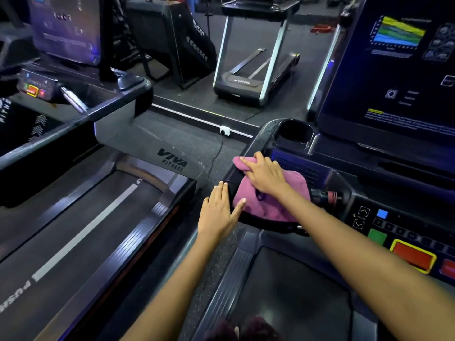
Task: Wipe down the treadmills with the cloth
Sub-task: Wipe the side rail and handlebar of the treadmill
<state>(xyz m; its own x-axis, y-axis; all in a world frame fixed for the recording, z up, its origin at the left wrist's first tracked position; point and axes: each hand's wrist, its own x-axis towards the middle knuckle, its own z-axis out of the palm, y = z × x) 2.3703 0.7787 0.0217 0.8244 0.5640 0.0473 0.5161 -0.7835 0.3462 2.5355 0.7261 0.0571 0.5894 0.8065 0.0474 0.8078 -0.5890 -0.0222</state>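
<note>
- Right hand (264, 174) is flat on top of the pink cloth (270, 205), fingers spread and pressing it down rather than bunching it up, so it's pinning the cloth more than gripping it.
- The cloth sits draped over the left handrail (236, 183) of the near treadmill (307, 303), just below the cup holder (296, 134) and left of the console buttons (384, 232).
- Left hand (221, 211) is open, holding nothing. Fingers are straight and lie along the outer side of the same rail, with the thumb tip touching the cloth's edge. Looks like it's bracing or guiding, can't say which.
- Step-wise I'd call this mid-wipe on the handrail end of this machine. The big screen (394, 70), the button panel and the belt don't look touched by the cloth right now.
- Next move probably wants the right hand to drag the cloth along the rail with steady pressure, then up around the cup holder rim. The rail curves, so the cloth likely needs wrapping around it to reach the underside.
- Worth watching the red stop button (413, 257) and the clip cord (327, 195) just right of the cloth, easy to bump those.
- The Viva Fitness treadmill (110, 205) on the left is well apart from both hands, and another treadmill (256, 70) stands further back. My guess is those are left to do.
</note>
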